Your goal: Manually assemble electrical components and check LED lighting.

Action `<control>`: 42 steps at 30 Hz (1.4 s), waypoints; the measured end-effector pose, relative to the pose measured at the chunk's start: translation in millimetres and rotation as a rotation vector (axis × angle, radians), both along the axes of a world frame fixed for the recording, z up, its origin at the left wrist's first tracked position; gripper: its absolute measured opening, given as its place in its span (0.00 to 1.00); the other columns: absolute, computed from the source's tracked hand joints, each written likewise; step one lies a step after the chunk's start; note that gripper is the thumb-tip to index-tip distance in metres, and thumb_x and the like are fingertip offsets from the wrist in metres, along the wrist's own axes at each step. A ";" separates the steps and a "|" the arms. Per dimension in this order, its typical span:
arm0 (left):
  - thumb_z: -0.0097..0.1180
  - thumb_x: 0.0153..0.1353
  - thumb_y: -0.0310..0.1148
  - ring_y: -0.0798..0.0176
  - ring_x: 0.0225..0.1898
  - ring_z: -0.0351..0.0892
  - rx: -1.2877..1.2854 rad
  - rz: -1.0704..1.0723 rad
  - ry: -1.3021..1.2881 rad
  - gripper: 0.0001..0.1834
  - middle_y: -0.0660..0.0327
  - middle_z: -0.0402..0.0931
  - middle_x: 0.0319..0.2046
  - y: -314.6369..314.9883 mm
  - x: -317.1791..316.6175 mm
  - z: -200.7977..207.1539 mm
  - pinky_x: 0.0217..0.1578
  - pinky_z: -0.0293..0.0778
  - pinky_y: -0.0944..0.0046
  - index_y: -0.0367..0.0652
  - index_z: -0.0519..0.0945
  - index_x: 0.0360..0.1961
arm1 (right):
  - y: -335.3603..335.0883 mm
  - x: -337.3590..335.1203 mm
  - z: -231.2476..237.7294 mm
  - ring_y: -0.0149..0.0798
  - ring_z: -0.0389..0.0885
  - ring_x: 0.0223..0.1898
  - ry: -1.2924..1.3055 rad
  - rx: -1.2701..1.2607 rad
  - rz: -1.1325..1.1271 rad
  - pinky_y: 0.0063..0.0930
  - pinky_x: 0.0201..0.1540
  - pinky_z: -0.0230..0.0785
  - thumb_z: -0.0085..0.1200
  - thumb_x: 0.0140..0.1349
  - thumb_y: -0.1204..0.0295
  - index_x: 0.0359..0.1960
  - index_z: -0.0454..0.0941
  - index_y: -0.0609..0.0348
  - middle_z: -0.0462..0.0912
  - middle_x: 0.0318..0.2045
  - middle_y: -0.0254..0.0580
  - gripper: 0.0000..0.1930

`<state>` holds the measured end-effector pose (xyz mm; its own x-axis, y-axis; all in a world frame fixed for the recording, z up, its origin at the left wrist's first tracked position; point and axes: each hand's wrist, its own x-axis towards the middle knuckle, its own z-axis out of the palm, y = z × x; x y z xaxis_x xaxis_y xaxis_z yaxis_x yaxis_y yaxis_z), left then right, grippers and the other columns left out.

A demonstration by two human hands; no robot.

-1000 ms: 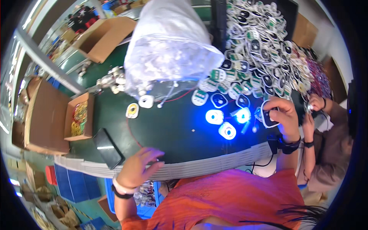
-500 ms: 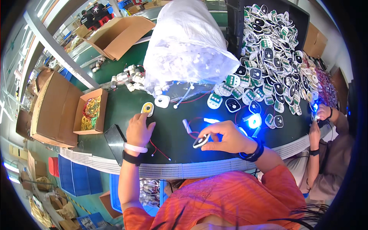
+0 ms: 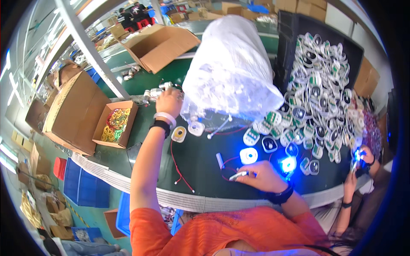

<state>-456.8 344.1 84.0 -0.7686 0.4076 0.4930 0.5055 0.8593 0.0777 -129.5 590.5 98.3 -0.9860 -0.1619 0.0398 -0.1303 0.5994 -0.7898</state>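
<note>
A large open brown carton is set at the far side of the green table, left of a big clear plastic bag stuffed with white parts. A smaller open box of yellow and red rings is placed near the left edge, with another big brown carton just beside it. A black tray is seen at the far right, behind a heap of white and green round parts too many to be counted.

The left hand is stretched out to a cluster of small white pieces beside the bag; whether anything is gripped cannot be told. The right hand is closed on a small silver tool near two red wires. Two discs are seen glowing blue.
</note>
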 end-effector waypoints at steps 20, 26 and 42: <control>0.57 0.55 0.58 0.52 0.50 0.79 -0.292 -0.335 -0.583 0.26 0.56 0.81 0.44 -23.6 74.9 15.7 0.50 0.69 0.49 0.52 0.83 0.47 | -0.2 -8.6 0.5 0.31 0.77 0.21 -0.097 0.090 0.096 0.25 0.26 0.67 0.64 0.59 0.62 0.42 0.85 0.54 0.79 0.19 0.37 0.13; 0.56 0.56 0.46 0.50 0.37 0.84 -0.244 -0.070 -0.423 0.17 0.53 0.84 0.33 3.9 -7.8 22.6 0.44 0.77 0.50 0.48 0.85 0.39 | -1.1 -10.5 -8.8 0.25 0.78 0.23 -0.188 -0.008 0.074 0.22 0.28 0.68 0.63 0.60 0.65 0.44 0.84 0.57 0.83 0.22 0.35 0.13; 0.63 0.51 0.43 0.50 0.61 0.70 -0.163 -0.256 -0.526 0.27 0.53 0.75 0.55 129.8 -173.0 -126.2 0.57 0.70 0.50 0.53 0.77 0.55 | 13.2 -22.6 -17.7 0.24 0.80 0.24 -0.401 -0.268 0.016 0.18 0.28 0.72 0.57 0.63 0.72 0.44 0.83 0.67 0.84 0.26 0.38 0.12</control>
<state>-629.9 473.9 -42.2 -0.7597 0.6502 -0.0109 0.6273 0.7373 0.2508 -152.1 603.7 80.6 -0.9298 -0.2127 -0.3003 0.2084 0.3680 -0.9062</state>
